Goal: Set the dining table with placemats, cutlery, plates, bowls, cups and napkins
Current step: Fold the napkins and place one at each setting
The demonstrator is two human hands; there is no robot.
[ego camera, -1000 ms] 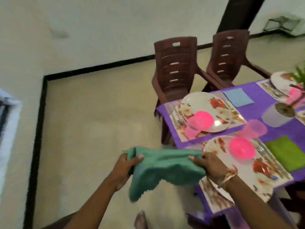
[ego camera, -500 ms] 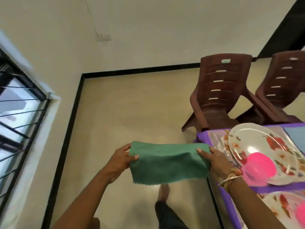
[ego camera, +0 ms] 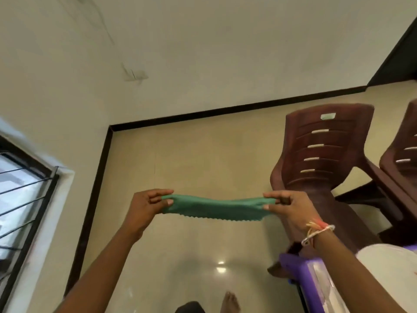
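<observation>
Pinching green zigzag-edged cloth napkin (ego camera: pixel 216 208) taut between left hand (ego camera: pixel 144 207) and right hand (ego camera: pixel 290 207), left of brown plastic chair (ego camera: pixel 327 152), probably for folding.

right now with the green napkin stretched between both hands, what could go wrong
1. The napkin is over the floor, held only by fingertip pinches of the left hand and right hand at its ends; if either grip slips, it likely drops.
2. The table corner and plate sit low under the right forearm, barely in view; swinging back could knock them.
</observation>
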